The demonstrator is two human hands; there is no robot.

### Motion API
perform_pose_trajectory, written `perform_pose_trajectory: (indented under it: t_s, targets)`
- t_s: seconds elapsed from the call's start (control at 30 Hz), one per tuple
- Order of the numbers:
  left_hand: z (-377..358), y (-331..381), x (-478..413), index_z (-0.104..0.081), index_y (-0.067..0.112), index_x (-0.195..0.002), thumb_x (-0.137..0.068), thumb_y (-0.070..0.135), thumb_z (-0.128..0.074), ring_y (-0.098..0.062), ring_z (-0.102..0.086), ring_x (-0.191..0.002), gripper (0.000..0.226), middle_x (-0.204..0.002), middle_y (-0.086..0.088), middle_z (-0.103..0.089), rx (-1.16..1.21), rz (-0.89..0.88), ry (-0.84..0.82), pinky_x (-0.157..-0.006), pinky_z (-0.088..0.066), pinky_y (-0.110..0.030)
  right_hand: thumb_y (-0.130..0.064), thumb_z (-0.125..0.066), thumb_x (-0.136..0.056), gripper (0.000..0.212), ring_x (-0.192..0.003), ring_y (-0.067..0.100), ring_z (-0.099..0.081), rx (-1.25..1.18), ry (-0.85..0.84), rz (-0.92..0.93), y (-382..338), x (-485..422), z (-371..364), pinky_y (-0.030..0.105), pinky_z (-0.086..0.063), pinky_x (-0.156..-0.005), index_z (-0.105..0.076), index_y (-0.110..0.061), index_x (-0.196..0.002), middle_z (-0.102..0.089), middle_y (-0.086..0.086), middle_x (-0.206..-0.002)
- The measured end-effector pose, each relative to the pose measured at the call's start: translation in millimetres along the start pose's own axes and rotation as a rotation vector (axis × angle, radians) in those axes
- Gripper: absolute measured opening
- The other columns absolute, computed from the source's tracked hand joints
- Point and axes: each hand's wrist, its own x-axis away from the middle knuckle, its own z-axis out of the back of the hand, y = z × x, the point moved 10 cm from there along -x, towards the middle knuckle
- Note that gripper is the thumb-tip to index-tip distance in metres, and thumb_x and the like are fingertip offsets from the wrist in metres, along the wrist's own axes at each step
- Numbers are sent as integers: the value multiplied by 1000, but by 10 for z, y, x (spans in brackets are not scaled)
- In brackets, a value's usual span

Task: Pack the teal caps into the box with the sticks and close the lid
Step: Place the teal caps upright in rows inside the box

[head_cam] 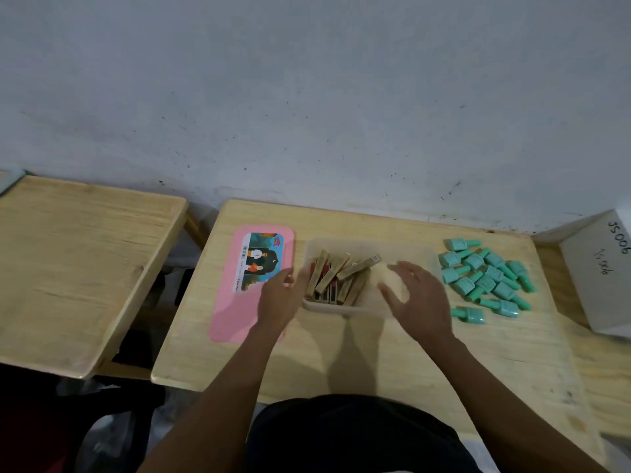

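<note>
Left hand point(276, 297): fingers out, empty, at left rim of box point(341, 310).
Right hand point(418, 295): spread, empty, over box.
Teal caps point(486, 276): heaped on table, right of box.
Sticks point(336, 274): crowding box's left half.
Lid point(225, 312): off, lying left.
White carton point(597, 278): far right.

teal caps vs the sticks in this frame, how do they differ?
Colour: the teal caps are all teal, while the sticks are tan, some showing red.
Shape: the caps have a blocky end and a narrow neck, while the sticks are long straight bars.
Place: the caps lie loose on the table, right of the box, while the sticks are piled in the box's left part.
Shared: both are clusters of many small pieces.
</note>
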Motion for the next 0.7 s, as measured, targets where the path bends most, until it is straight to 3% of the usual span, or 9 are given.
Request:
perform_pose_trajectory:
  t_s: [0.07,0.13,0.2,0.3,0.47,0.63,0.7]
  targets:
    - [-70,211,13,-68,14,-88,-91,38,-52,-18,-61,-78,29,-80,1,-65,12,-81,-18,-62,-43,-21,-37,-61,-90,48,-130,27,-46,-36,104,-259,395,68,153,46,-41,-104,-54,-20,-135,-52,8,-141]
    - [-87,315,28,-58,16,-65,-92,25,-49,-19,-53,-64,30,-62,1,-56,-11,-120,-8,-56,-37,-26,-32,-56,-94,56,-133,31,-43,-136,-25,-496,704,164,47,48,-41,-103,-39,-20,-146,-44,11,-147]
    - [-77,369,40,-53,11,-60,-93,18,-48,-17,-47,-57,34,-57,-2,-51,-51,-140,3,-56,-36,-28,-21,-52,-96,57,-129,34,-47,-214,-125,-571,835,213,-43,46,-41,-102,-34,-18,-149,-48,14,-143]
    - [-38,417,35,-43,13,-53,-93,11,-47,-11,-38,-50,40,-51,0,-42,-86,-157,14,-53,-32,-27,-6,-48,-94,53,-124,34,-52,-280,-70,-554,899,220,19,43,-43,-100,-41,-12,-146,-55,17,-138]
    - [-42,349,-20,-53,-2,-62,-93,11,-47,-20,-44,-54,35,-57,-16,-53,-103,-167,19,-56,-41,-31,-5,-48,-93,54,-121,33,-55,-272,-55,-540,875,312,9,44,-46,-100,-41,-14,-146,-58,15,-134]
    - [-67,303,-34,-57,-1,-67,-93,13,-46,-26,-55,-62,31,-68,-21,-62,-101,-146,28,-61,-50,-39,-14,-50,-95,50,-121,26,-56,-330,-76,-574,926,375,29,36,-44,-98,-44,-19,-145,-61,9,-133]
    - [-67,331,8,-64,1,-85,-93,18,-48,-32,-61,-80,24,-86,-20,-65,-96,-131,49,-66,-49,-37,-22,-53,-95,42,-117,22,-59,-335,-46,-594,991,391,126,35,-45,-94,-52,-23,-138,-62,2,-131]
